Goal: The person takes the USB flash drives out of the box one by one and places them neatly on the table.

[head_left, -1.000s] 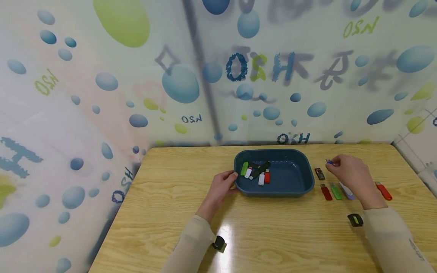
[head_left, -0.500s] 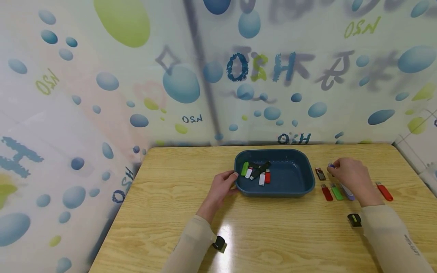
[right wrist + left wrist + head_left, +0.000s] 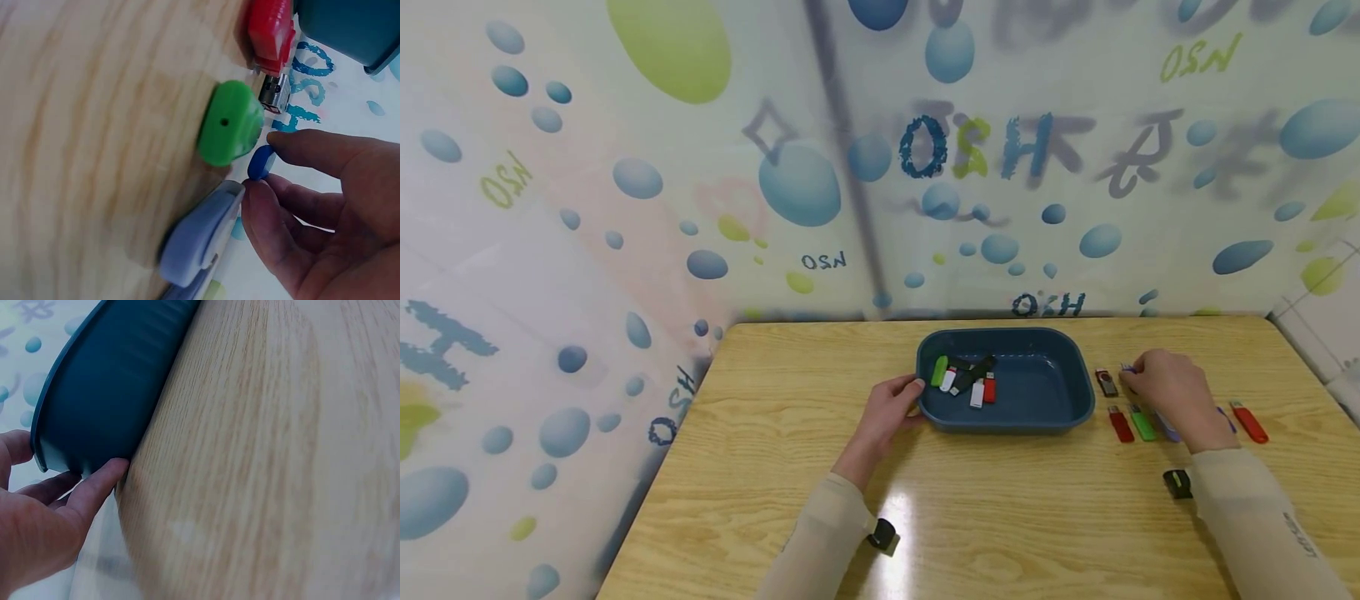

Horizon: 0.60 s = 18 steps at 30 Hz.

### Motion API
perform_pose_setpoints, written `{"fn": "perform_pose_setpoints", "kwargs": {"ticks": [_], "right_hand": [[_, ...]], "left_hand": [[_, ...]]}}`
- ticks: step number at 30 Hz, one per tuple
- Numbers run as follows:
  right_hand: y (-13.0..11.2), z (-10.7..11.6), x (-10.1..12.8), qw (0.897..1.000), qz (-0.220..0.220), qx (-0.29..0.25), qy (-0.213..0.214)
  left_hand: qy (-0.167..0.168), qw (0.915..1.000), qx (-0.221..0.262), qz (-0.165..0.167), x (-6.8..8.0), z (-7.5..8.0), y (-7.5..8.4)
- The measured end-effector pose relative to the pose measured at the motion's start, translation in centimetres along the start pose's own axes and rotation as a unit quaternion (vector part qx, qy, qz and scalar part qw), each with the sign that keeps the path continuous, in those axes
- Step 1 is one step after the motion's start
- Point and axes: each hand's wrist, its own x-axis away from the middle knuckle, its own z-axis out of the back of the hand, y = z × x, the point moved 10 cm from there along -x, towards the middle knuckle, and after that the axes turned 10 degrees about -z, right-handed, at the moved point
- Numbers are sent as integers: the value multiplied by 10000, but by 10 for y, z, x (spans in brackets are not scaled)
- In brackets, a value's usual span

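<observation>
A dark blue tray [image 3: 1078, 407] sits mid-table with several USB sticks inside, among them a green one [image 3: 938, 371]. My left hand [image 3: 910, 396] holds the tray's left rim. In the left wrist view the thumb lies over the edge of the tray [image 3: 106, 394] and the fingers [image 3: 94, 487] lie against its outer wall. My right hand [image 3: 1131, 373] is right of the tray and pinches a small blue stick [image 3: 1125, 367] between thumb and finger. In the right wrist view the blue stick [image 3: 258, 164] hangs just beyond the green stick [image 3: 230, 123].
Loose sticks lie on the wooden table right of the tray: dark red [image 3: 1105, 382], red [image 3: 1121, 423], green [image 3: 1142, 423], lavender [image 3: 1167, 427], another red [image 3: 1250, 421], and a black one [image 3: 1177, 483] nearer me. A patterned wall runs along the table's far edge.
My right hand with the blue stick has sunk a little toward the table, close to the dark red stick. The left hand and tray have stayed put.
</observation>
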Motion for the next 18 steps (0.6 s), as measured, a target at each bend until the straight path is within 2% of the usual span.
{"fn": "perform_pose_setpoints", "kwargs": {"ticks": [18], "right_hand": [[-1,-5,-1,9995,216,242,-28]], "left_hand": [[79,9999,42,44,0,0,-1]]}}
